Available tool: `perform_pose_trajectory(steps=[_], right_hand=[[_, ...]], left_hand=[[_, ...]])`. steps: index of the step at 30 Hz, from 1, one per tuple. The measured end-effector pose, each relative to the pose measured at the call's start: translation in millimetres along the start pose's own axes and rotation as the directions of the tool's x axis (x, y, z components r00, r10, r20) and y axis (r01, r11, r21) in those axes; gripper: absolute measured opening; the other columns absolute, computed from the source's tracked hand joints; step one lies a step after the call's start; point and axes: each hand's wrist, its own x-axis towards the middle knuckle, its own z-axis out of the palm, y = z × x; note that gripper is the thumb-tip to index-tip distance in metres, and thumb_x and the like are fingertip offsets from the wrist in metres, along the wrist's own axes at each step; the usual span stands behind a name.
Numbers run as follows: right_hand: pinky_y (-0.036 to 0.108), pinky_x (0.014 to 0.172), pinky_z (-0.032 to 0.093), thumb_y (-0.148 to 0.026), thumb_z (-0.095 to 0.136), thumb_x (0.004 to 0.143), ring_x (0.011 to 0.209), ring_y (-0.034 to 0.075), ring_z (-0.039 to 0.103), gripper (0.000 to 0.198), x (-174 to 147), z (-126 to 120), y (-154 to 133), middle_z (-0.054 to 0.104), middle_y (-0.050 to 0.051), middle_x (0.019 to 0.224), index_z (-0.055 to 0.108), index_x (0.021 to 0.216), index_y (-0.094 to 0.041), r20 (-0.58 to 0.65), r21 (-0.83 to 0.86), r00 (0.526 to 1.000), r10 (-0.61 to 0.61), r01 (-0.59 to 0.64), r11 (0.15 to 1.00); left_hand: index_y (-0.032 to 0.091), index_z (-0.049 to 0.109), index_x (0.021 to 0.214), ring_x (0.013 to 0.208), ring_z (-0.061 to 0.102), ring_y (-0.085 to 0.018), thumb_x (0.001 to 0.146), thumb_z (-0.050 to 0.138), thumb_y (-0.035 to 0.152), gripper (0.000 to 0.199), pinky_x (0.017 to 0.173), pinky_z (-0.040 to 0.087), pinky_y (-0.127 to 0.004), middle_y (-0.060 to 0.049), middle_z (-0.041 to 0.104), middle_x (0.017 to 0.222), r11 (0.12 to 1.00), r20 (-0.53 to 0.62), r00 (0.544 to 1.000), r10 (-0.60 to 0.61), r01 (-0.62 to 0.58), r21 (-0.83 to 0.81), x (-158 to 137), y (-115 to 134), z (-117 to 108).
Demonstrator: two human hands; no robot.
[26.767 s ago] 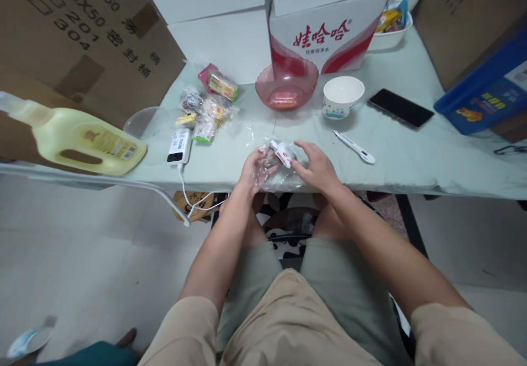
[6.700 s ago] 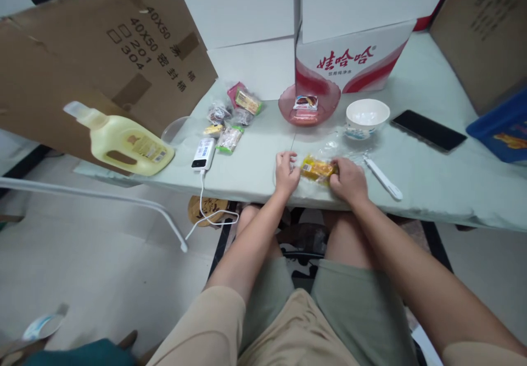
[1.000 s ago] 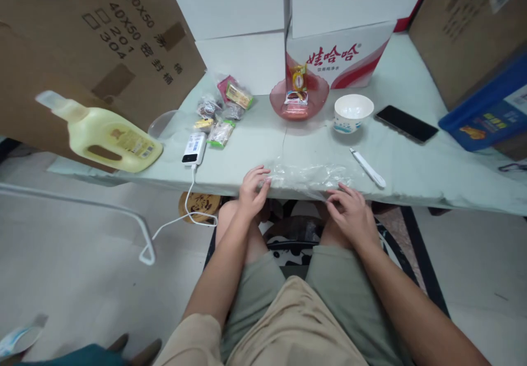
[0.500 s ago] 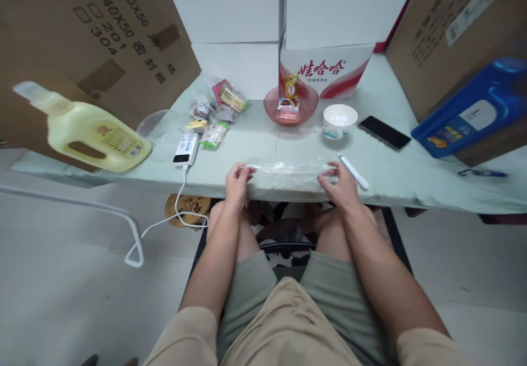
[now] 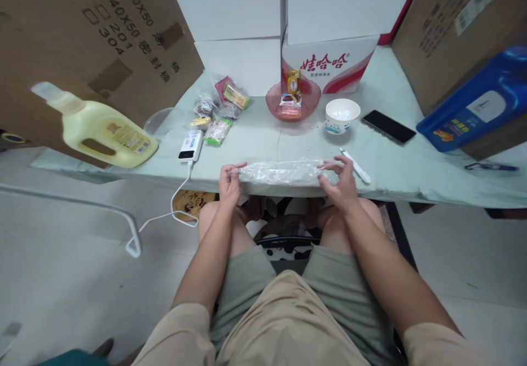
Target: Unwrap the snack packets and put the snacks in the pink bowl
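A crinkled clear plastic bag [image 5: 280, 172] is stretched lengthwise along the front edge of the table, between my two hands. My left hand [image 5: 230, 184] pinches its left end, thumb and fingers closed on the plastic. At the other end, my right hand [image 5: 341, 185] holds the plastic between thumb and fingertips, its other fingers loosely curled. Just beyond the right hand lies a white pen-like stick [image 5: 356, 167], close to the fingers. Behind it stands a white paper bowl [image 5: 341, 117] with a blue print low on its side.
A pink glass bowl [image 5: 274, 102] holds wrapped snacks; more snack packets [image 5: 218, 130] lie to its left. A white power bank [image 5: 190, 145] trails a cable off the edge. A phone [image 5: 389, 127], yellow jug [image 5: 107, 133], blue bottle [image 5: 473, 108] and cardboard boxes [image 5: 140, 20] surround the area.
My left hand has moved slightly left, and the plastic bag between the hands now looks wider and more crinkled. My right hand stays at its end. The camera view has shifted a little.
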Motion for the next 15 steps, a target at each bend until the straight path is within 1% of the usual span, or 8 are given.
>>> perform_pose_trajectory(steps=[2,4,6,8,10,11,13,15], right_hand=[[0.039,0.086,0.049,-0.033,0.059,0.074,0.092,0.024,0.067,0.050,-0.1,4.5,3.1,0.070,0.004,0.087,0.044,0.121,-0.022,0.224,-0.007,0.974,0.025,-0.025,1.000],[0.035,0.079,0.050,-0.031,0.056,0.072,0.080,0.022,0.066,0.033,1.5,6.6,5.6,0.069,0.002,0.082,0.054,0.104,-0.023,0.331,-0.060,0.942,0.056,-0.038,0.997],[0.034,0.075,0.050,-0.029,0.052,0.072,0.077,0.021,0.064,0.013,4.5,5.4,6.5,0.068,0.003,0.079,0.055,0.083,-0.023,0.246,-0.124,0.967,0.062,-0.032,0.992],[0.035,0.076,0.050,-0.026,0.049,0.071,0.079,0.022,0.063,0.003,7.8,1.6,5.6,0.067,0.004,0.079,0.051,0.073,-0.024,0.028,-0.178,0.999,0.037,-0.032,0.983],[0.038,0.081,0.050,-0.024,0.048,0.071,0.085,0.023,0.064,0.001,10.0,-2.7,3.9,0.068,0.005,0.084,0.048,0.072,-0.025,-0.173,-0.202,0.985,-0.003,-0.033,0.979],[0.039,0.084,0.049,-0.023,0.048,0.071,0.089,0.024,0.064,0.002,10.5,-4.3,3.3,0.069,0.005,0.087,0.047,0.072,-0.025,-0.218,-0.199,0.976,-0.026,-0.019,0.980],[0.039,0.086,0.048,-0.022,0.048,0.071,0.094,0.024,0.065,0.005,10.1,-5.0,3.6,0.070,0.006,0.093,0.044,0.070,-0.025,-0.183,-0.178,0.982,-0.049,0.016,0.984],[0.036,0.080,0.049,-0.022,0.049,0.072,0.088,0.024,0.066,0.004,8.4,-2.6,6.3,0.072,0.005,0.093,0.047,0.070,-0.025,-0.038,-0.179,0.999,-0.006,-0.001,0.984]], left_hand=[[0.022,0.049,0.088,0.100,0.064,-0.019,0.091,0.049,0.053,0.031,0.092,0.046,-0.036,-0.009,0.069,0.104,0.996,-0.008,0.997,0.078,-0.079,-0.044,-0.2,0.8,1.1],[0.022,0.052,0.086,0.101,0.064,-0.020,0.090,0.051,0.052,0.030,0.093,0.047,-0.038,-0.009,0.068,0.103,0.990,0.021,0.990,0.138,-0.138,-0.025,0.2,3.0,0.3],[0.021,0.058,0.078,0.092,0.064,-0.021,0.087,0.055,0.051,0.032,0.088,0.049,-0.038,-0.008,0.068,0.094,0.985,0.114,0.980,0.162,-0.168,0.049,0.5,5.7,-2.2],[0.020,0.061,0.067,0.082,0.065,-0.021,0.083,0.058,0.050,0.034,0.080,0.052,-0.037,-0.008,0.068,0.084,0.981,0.248,0.959,0.137,-0.166,0.101,0.3,7.6,-5.5],[0.020,0.062,0.061,0.073,0.066,-0.020,0.082,0.058,0.047,0.035,0.075,0.053,-0.037,-0.007,0.069,0.076,0.984,0.386,0.918,0.091,-0.143,0.108,-0.7,7.9,-8.5],[0.021,0.064,0.061,0.070,0.066,-0.020,0.083,0.057,0.045,0.034,0.073,0.054,-0.037,-0.007,0.070,0.073,0.985,0.456,0.887,0.074,-0.136,0.104,-1.4,7.5,-9.6],[0.021,0.068,0.063,0.071,0.068,-0.021,0.084,0.055,0.040,0.030,0.073,0.055,-0.039,-0.007,0.073,0.073,0.986,0.597,0.801,0.048,-0.134,0.101,-3.2,6.0,-11.0],[0.022,0.068,0.061,0.086,0.070,-0.024,0.084,0.054,0.035,0.030,0.082,0.055,-0.043,-0.008,0.075,0.081,0.979,0.694,0.719,0.029,-0.161,0.125,-5.2,4.5,-11.1]])
